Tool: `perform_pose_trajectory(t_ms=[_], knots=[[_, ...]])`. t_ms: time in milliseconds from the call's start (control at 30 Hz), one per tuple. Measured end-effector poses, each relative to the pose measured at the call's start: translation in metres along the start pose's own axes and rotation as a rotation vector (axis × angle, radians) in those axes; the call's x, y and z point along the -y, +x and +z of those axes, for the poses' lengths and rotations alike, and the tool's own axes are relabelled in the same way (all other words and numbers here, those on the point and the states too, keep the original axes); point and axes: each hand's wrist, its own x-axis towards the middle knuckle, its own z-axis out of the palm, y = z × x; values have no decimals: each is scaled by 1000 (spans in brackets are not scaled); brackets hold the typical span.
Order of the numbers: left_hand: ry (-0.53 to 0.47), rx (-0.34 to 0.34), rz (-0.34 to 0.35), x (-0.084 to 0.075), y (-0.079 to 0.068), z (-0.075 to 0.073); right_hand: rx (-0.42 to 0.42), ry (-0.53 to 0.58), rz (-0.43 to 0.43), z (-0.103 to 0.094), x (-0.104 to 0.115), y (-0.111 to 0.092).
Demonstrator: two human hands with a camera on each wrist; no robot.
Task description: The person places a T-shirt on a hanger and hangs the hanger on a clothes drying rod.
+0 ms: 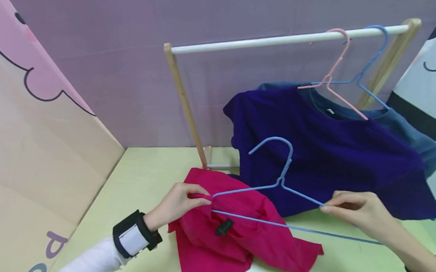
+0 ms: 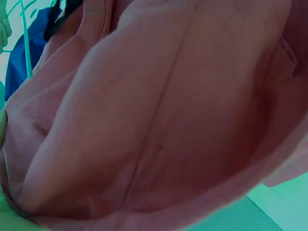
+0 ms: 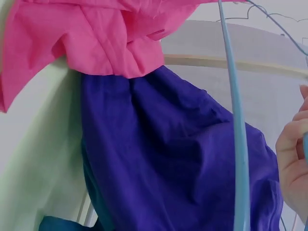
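In the head view my left hand point(image 1: 182, 204) pinches the edge of a crimson shirt point(image 1: 215, 251), where one end of a blue wire hanger point(image 1: 252, 188) goes into the cloth. My right hand point(image 1: 358, 209) pinches the hanger's other shoulder between thumb and fingers. The hanger's hook points up and its bottom bar runs across the front of the shirt. Pinkish cloth fills most of the left wrist view. The right wrist view shows the hanger's blue bar point(image 3: 236, 120) close up, with part of the right hand point(image 3: 294, 149) at the edge.
Behind stands a rack with a white rail point(image 1: 245, 44) and wooden posts. A purple shirt point(image 1: 295, 136) on a pink hanger point(image 1: 334, 72) and a teal shirt point(image 1: 426, 147) on a blue hanger point(image 1: 373, 58) hang at its right. A small black clip point(image 1: 224, 226) lies against the crimson shirt.
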Motion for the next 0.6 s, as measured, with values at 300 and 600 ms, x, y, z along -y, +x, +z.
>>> perform_pose_trajectory(t_ms=[300, 600], knots=[[36, -75, 45, -1, -2, 1, 2, 46, -31, 16, 5, 7], [56, -119, 64, -5, 1, 2, -1, 43, -27, 27, 2, 15]])
